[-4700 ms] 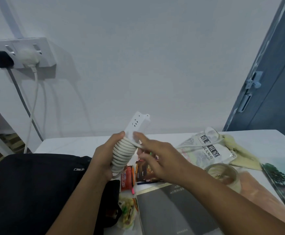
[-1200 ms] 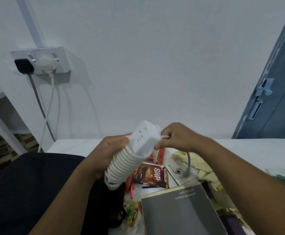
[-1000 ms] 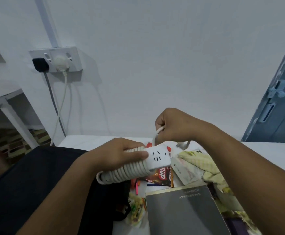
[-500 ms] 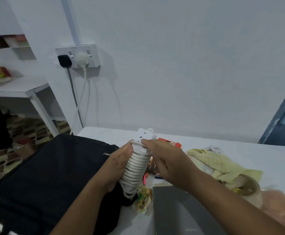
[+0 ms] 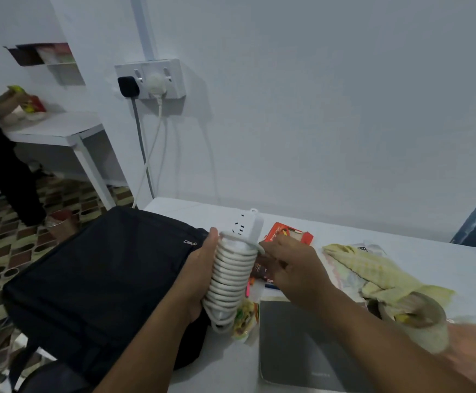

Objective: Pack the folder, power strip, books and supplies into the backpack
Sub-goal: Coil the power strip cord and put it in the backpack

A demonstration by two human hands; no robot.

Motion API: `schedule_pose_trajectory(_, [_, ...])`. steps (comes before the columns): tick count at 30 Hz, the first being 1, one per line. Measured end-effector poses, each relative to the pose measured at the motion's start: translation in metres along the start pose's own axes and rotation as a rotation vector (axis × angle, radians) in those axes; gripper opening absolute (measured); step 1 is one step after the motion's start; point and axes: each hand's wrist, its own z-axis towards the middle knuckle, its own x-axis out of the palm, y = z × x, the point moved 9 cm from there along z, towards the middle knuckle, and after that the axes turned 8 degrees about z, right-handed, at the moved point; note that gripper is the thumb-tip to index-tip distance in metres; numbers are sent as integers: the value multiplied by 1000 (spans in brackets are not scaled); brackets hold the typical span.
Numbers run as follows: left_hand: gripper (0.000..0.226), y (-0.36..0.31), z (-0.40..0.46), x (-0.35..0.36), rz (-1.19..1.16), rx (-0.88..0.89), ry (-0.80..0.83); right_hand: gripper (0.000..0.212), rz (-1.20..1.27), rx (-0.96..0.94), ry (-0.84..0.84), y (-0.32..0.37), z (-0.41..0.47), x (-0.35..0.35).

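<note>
From the head view, with the black backpack [image 5: 98, 282] as landmark: its lower left corner runs out of the picture, and its right edge is hidden behind the left forearm. Just right of the backpack, a small snack packet [image 5: 246, 316] is half covered by the power strip [image 5: 235, 268], and a dark packet [image 5: 260, 272] behind the right hand shows only a sliver. The grey book [image 5: 302, 344], further right of the backpack, is cut by the bottom edge and crossed by the right forearm. The roll of tape [image 5: 412, 316] at the far right is blurred, and the yellow cloth [image 5: 372, 270] beyond it lies over a plastic bag whose print cannot be read.

Counted: one backpack, one power strip, one book in view, one red box [image 5: 287, 236], one tape roll, one cloth, two plugs in the wall socket [image 5: 151, 79].

The left hand [image 5: 200, 270] grips the power strip upright above the table [image 5: 429, 253], just beside the backpack's right edge, fingers curled round its coiled white cord, thumb near the top. The right hand [image 5: 293, 268], knuckles up, pinches the loose end of the cord at the top coil.
</note>
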Motion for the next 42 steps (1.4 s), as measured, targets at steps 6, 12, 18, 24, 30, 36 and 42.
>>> schedule_pose_trajectory(6, [40,-9,2,-32,66,197,180,25,917,648,75,-21,4,50])
schedule_pose_trajectory(12, [35,2,11,-60,513,289,281,27,1010,911,84,17,45,74])
schedule_pose_trajectory(18, [26,5,20,-84,494,269,291,30,208,485,369,78,53,96])
schedule_pose_trajectory(24, [17,20,20,-89,390,296,402,29,468,636,-98,74,34,99])
schedule_pose_trajectory(30, [27,20,18,-87,471,453,535,30,681,878,-364,50,5,100])
schedule_pose_trajectory(36, [21,13,17,-75,302,478,485,82,894,1201,-481,43,-25,116])
schedule_pose_trajectory(42, [21,17,9,-45,17,325,480,30,641,957,-635,46,-9,90])
